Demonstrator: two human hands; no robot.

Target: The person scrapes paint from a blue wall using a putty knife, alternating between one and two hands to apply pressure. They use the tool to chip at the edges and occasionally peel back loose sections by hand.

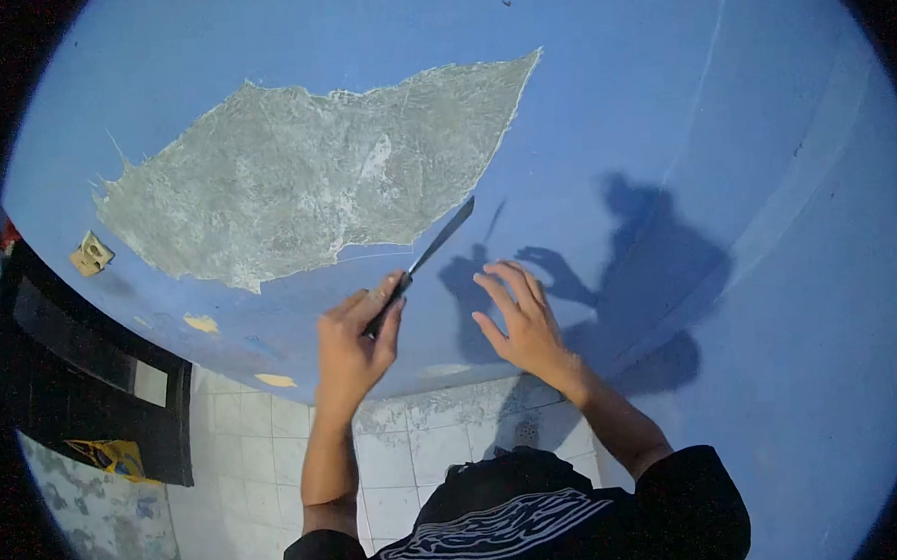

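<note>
My left hand (pixel 356 334) is closed around the dark handle of a knife (pixel 441 238). Its long, narrow blade slants up to the right, with the tip close to the lower right edge of a bare grey patch (pixel 284 187) on the blue wall (pixel 601 103). Whether the blade touches the wall, I cannot tell. Ragged, whitish paint edges border the patch. To the right of the knife, my right hand (pixel 525 322) is raised before the wall with its fingers spread, holding nothing.
A beige wall socket (pixel 91 254) is left of the patch. Below it stand a dark door or frame (pixel 92 366) and a yellow item (pixel 111 457). White tiles (pixel 386 461) cover the floor. Shadows fall on the wall at right. A black cap and sleeves show at the bottom.
</note>
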